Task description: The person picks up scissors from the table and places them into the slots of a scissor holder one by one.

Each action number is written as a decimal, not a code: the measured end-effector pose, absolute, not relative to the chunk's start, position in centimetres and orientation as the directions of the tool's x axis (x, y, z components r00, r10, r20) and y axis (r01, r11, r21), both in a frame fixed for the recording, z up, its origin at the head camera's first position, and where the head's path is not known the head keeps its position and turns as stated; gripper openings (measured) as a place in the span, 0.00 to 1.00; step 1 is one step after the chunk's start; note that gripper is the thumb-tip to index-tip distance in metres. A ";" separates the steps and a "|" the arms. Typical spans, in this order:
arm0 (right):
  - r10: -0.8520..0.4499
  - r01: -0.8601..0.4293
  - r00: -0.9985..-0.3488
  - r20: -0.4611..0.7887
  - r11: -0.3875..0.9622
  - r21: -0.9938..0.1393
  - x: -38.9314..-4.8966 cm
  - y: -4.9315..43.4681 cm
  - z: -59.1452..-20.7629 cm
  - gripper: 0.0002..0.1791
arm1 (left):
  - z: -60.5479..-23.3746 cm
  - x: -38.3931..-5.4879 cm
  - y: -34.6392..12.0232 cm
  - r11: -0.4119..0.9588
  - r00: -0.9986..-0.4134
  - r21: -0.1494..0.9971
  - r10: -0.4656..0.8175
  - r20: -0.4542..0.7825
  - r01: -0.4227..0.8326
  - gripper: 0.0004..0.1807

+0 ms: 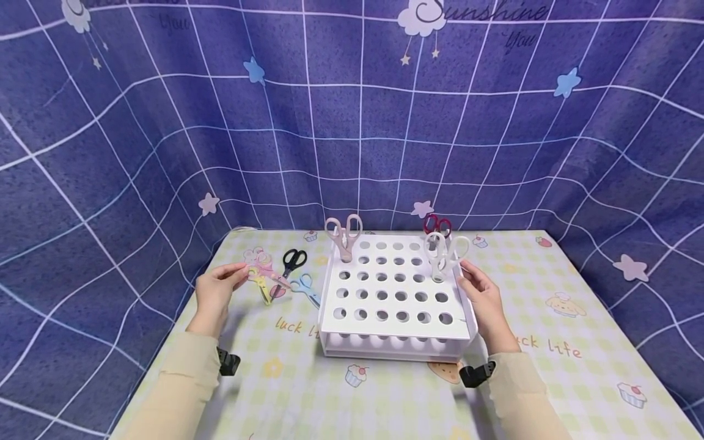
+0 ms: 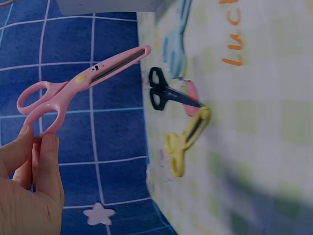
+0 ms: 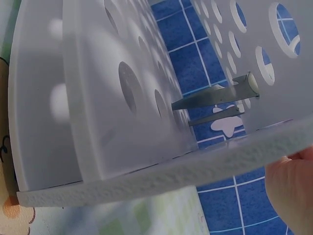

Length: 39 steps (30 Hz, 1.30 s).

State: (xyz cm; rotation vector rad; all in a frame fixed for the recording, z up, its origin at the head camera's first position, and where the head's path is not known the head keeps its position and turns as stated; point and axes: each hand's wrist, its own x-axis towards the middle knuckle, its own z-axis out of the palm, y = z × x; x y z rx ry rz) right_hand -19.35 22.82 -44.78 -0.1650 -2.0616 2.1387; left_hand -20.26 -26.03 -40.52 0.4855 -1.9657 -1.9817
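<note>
Pink scissors (image 2: 73, 90) are pinched by one handle loop between the thumb and fingers of my left hand (image 1: 216, 292), raised above the table's left side. Their closed blades point toward the rack. A white two-tier rack (image 1: 385, 333) with rows of round holes stands on the table. My right hand (image 1: 486, 304) grips its right side panel; some fingertips are hidden. Pale pink scissors (image 1: 344, 241) stand in the rack's back left. White-handled scissors (image 1: 443, 256) and dark red-handled scissors (image 1: 437, 227) stand at its right, handles up.
Left of the rack, black-handled scissors (image 1: 294, 261), light blue scissors (image 1: 308, 288) and yellow scissors (image 1: 262, 286) lie on the checked tablecloth (image 1: 308, 391). A blue gridded curtain (image 1: 379, 134) hangs behind the table and along its sides.
</note>
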 end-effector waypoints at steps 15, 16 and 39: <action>0.205 -0.048 -0.978 0.038 -0.045 -0.998 -19.4 22.6 -45.0 0.26 | -36.3 -21.0 -24.5 0.169 -0.934 0.985 -0.347 0.080 0.021 0.20; 0.202 -0.045 -0.979 0.036 -0.044 -0.998 -19.4 22.6 -45.0 0.26 | -36.0 -21.0 -24.4 0.191 -0.935 0.981 -0.343 0.090 0.024 0.20; 0.212 -0.049 -0.977 0.039 -0.044 -0.998 -19.5 22.7 -45.2 0.26 | -31.4 -20.9 -21.1 0.480 -0.953 0.865 -0.166 0.252 0.146 0.20</action>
